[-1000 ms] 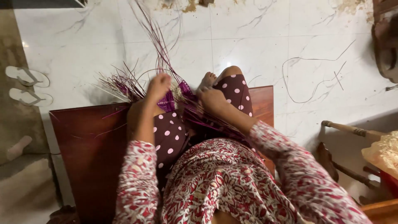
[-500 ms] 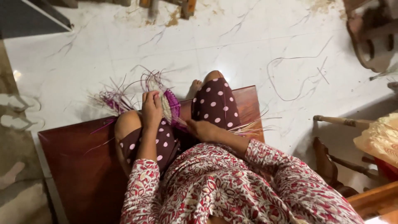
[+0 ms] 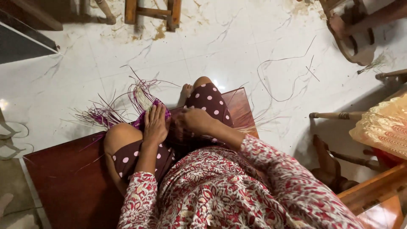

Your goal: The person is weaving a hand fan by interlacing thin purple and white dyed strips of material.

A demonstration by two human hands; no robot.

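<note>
I sit on a low dark red wooden board (image 3: 68, 178) with a half-woven purple and pale straw piece (image 3: 146, 106) between my knees. Loose purple strands (image 3: 104, 114) fan out from it to the left and upward. My left hand (image 3: 155, 125) lies flat over the woven piece with the fingers together, pressing it against my leg. My right hand (image 3: 193, 120) is beside it, fingers curled on strands at the piece's right edge. Thin pale strands (image 3: 254, 125) stick out to the right behind my right forearm.
White marble floor (image 3: 237, 46) lies ahead, with a loose thin strand (image 3: 284, 72) curling on it. Wooden furniture legs (image 3: 150, 12) stand at the top, a round wooden object (image 3: 352, 38) at top right, chair parts (image 3: 339, 116) and yellow cloth (image 3: 383, 127) at right, sandals (image 3: 10, 138) at far left.
My left hand went from gripping the piece's upper edge to lying flat on it. My right hand rose from my lap to the piece's right edge. The view shifted forward.
</note>
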